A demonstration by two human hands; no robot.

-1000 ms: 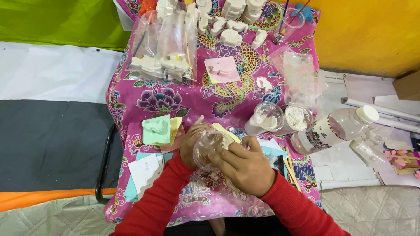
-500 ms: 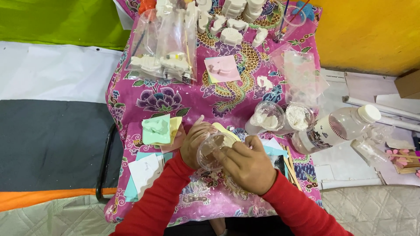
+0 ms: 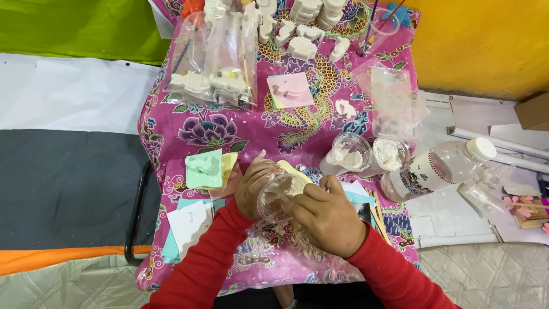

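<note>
The left hand (image 3: 255,186) wraps around a clear plastic cup (image 3: 278,197) with white paste inside. The cup is tipped, mouth up and right. The right hand (image 3: 323,214) pinches its rim, above the pink counter (image 3: 171,129).

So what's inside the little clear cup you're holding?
The clear cup holds whitish powder or paste, seen through its wall. The left hand grips its side, and the right hand covers part of the opening, so how full it is stays hidden.
</note>
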